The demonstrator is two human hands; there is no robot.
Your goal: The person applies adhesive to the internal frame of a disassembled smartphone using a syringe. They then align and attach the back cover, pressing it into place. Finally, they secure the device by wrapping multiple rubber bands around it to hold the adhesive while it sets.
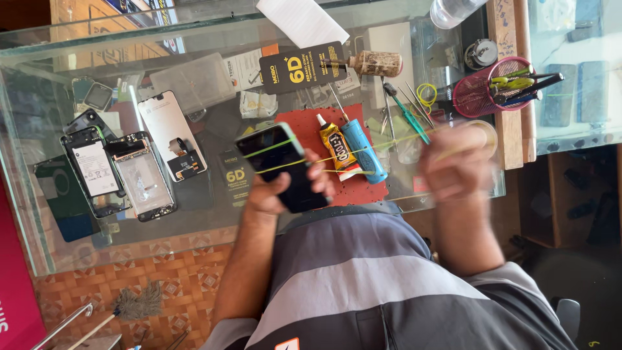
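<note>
Smartphone [283,166]: dark, glossy screen up, tilted, centre of frame. Rubber band [363,148]: thin, yellow-green, wrapped across the phone, stretched taut toward centre right.

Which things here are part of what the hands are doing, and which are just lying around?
In use:
- left hand
- dark phone
- yellow-green rubber band, stretched from the phone
- right hand, blurred

Lying about:
- glue tube
- blue tube
- opened phones
- white screen panel
- pink pen cup
- glass counter
</note>
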